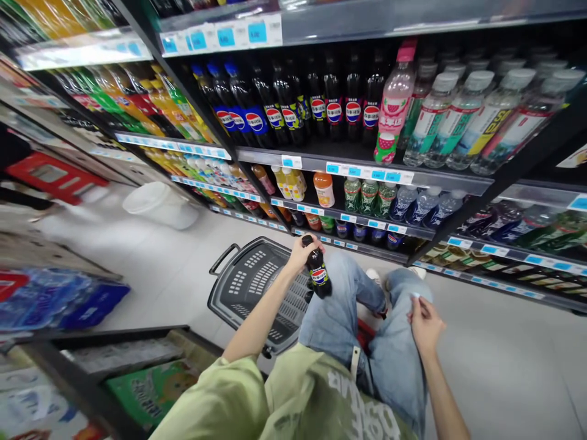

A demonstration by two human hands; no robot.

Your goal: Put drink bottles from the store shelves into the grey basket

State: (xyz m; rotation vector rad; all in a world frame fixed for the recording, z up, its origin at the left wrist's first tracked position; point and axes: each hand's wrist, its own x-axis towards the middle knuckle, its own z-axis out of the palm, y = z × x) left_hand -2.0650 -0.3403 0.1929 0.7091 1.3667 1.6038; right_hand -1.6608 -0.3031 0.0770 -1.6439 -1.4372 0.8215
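My left hand [300,252] is closed round the neck of a dark cola bottle [318,274] with a black cap and a red, white and blue label. It holds the bottle upright above my knee, beside a grey plastic shopping basket [250,287] on the floor. My right hand [424,324] rests on my right thigh with fingers curled in a loose pinch; what it holds, if anything, is too small to make out. I am low down in front of the drinks shelves, in jeans and a green shirt.
Shelves of bottled drinks [330,110] run across the front: dark cola above, juice and water lower down. A pink strawberry drink [393,107] stands among them. A white bucket [158,205] sits on the floor at left. Blue water packs [55,299] lie near left.
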